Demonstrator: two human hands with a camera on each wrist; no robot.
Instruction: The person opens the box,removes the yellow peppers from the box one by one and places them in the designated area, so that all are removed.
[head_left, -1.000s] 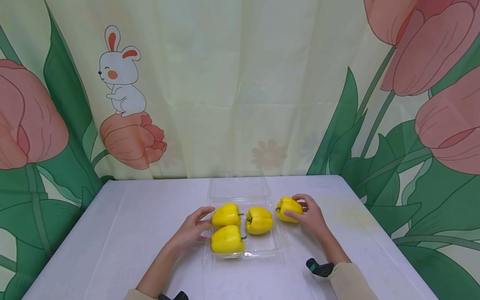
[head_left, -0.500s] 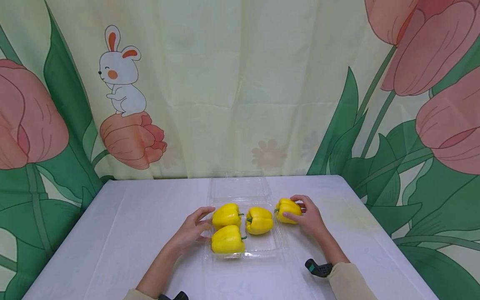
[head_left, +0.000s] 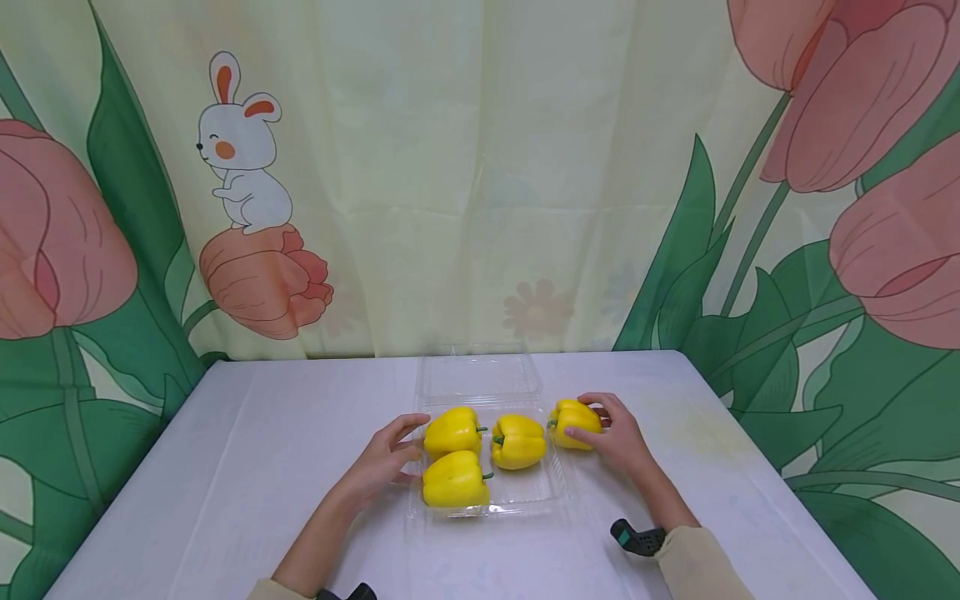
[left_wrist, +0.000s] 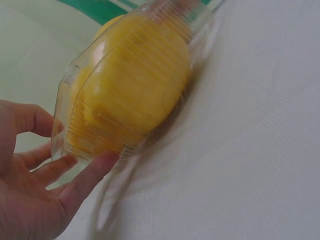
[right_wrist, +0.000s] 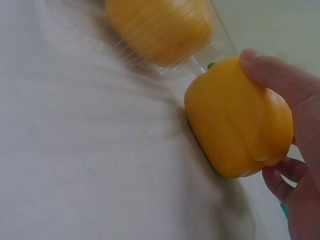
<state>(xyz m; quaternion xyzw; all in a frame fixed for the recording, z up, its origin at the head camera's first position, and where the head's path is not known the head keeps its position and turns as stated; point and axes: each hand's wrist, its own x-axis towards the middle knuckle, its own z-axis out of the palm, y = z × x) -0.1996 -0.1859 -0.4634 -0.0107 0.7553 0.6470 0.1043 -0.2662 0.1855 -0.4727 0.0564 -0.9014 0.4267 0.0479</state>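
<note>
A clear plastic clamshell container (head_left: pixel 525 492) lies with its lid raised at the back, and three yellow bell peppers are in it. Two of these, a rear pepper (head_left: pixel 452 432) and a front pepper (head_left: pixel 455 480), sit along its left side; a third pepper (head_left: pixel 519 442) is right of them. My left hand (head_left: pixel 385 457) holds the container's left side, its fingers and thumb spread along the wall in the left wrist view. Just beyond the right wall, my right hand (head_left: pixel 617 432) grips another yellow bell pepper (right_wrist: pixel 235 120), thumb on top and fingers on its far side.
The transparent lid (head_left: pixel 480 377) stands behind the tray toward the table's far edge. A white cloth covers the table (head_left: pixel 262 450). Behind it hangs a curtain (head_left: pixel 420 183) printed with tulips and a rabbit. A black wrist device (head_left: pixel 637 537) is on the right wrist.
My right hand has shifted slightly left and toward me with its bell pepper, closer to the container's right wall. The left hand and the peppers in the container have stayed put.
</note>
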